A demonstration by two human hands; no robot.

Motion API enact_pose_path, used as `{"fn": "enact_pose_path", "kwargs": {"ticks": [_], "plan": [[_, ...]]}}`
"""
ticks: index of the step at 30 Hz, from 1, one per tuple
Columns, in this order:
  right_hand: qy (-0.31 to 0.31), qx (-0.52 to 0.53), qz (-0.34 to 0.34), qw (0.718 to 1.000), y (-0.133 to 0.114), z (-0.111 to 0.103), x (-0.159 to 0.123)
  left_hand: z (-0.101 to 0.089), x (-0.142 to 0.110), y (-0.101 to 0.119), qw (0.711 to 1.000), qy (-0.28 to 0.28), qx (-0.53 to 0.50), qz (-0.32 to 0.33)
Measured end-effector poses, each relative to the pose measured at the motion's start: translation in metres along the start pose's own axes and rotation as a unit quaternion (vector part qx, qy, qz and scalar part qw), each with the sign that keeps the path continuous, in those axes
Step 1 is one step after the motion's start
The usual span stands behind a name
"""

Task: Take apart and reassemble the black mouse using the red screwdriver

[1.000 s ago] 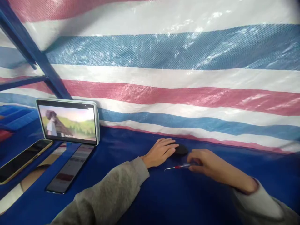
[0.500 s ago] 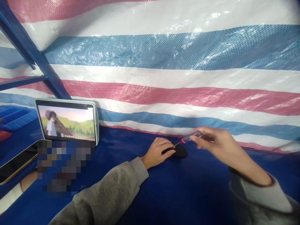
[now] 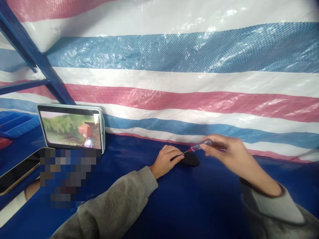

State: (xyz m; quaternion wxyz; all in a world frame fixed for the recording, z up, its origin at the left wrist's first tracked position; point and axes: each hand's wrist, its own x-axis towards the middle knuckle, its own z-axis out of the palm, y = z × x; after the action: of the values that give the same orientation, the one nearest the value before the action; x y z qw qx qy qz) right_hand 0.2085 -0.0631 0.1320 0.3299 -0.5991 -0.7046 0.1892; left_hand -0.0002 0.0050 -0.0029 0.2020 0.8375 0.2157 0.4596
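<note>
1. Head view: over the blue table (image 3: 184, 209), our right hand (image 3: 225, 147) pinches a screwdriver (image 3: 201, 145), clear-handled, red-collared, thin-shafted, its tip near a dark, smooth oval object (image 3: 190, 160) lying flat.
2. Our left hand (image 3: 166, 161) lies over the oval object's left end, fingers close together, hiding it; whether they grip it, or the tip touches, we cannot tell.
3. We count two hands, one screwdriver, one oval object, one phone (image 3: 22, 172), partly cut off, and, farther back, one tablet (image 3: 69, 129).

Head cam looks fwd & down, close over hands (image 3: 165, 162), twd striped sheet (image 3: 184, 53), lower L pixelated, unclear.
</note>
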Motion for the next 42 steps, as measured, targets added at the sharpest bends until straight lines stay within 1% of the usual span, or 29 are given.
{"fn": "enact_pose_path", "kwargs": {"ticks": [9,19,24,31,37,42], "plan": [[0.011,-0.009,-0.006,1.0,0.001,-0.001,0.0,0.0,-0.001,0.0,1.0,-0.004,0.004,-0.003],[0.0,0.005,0.001,1.0,0.0,-0.004,0.0,-0.003,0.0,0.002,1.0,-0.006,-0.004,-0.019],[-0.001,0.008,0.006,1.0,-0.002,-0.006,-0.002,-0.003,0.0,0.002,1.0,-0.005,0.0,-0.007],[-0.012,-0.004,0.005,1.0,-0.002,-0.003,0.0,-0.002,0.0,0.003,1.0,-0.012,0.004,0.002],[-0.024,-0.003,-0.006,1.0,-0.01,0.002,-0.001,-0.002,-0.001,0.003,1.0,-0.017,0.012,0.007],[-0.009,-0.015,-0.012,1.0,-0.012,0.002,-0.001,-0.002,0.0,0.002,0.999,-0.027,0.037,-0.007]]}}
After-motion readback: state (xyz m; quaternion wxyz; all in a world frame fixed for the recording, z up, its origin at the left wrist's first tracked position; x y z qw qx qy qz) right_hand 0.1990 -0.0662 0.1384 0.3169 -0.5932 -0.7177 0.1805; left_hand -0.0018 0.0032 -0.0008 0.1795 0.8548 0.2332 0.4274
